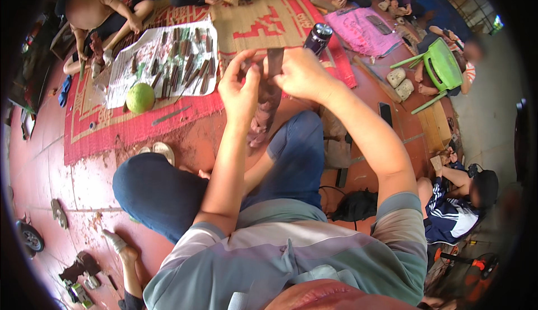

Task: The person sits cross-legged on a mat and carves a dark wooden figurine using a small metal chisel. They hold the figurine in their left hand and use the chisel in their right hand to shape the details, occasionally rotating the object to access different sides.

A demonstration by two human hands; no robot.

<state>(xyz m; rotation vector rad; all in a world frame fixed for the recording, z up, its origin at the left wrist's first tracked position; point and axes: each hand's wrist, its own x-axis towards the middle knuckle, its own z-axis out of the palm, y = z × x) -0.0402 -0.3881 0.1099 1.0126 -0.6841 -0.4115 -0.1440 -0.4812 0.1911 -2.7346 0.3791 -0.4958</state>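
Both my hands are raised in front of me over a reddish-brown carved piece (pixel 262 120), long and knobbly, standing upright between my forearms. My left hand (pixel 240 86) curls its fingers round the upper end of the piece, which they partly hide. A dark brown flat strip (pixel 275 60), perhaps sandpaper, is pinched in my right hand (pixel 305 74) and lies against the upper part of the carving. Just beyond my right hand a dark drink can (pixel 318 38) stands on the mat.
A red and tan woven mat (pixel 252 29) bears a white sheet (pixel 120 80) with several carving tools (pixel 185 46) and a green round fruit (pixel 140 97). A knife (pixel 171 115) lies nearby. Several people sit around. A green plastic stool (pixel 443 66) and wood blocks (pixel 399 83) are at right.
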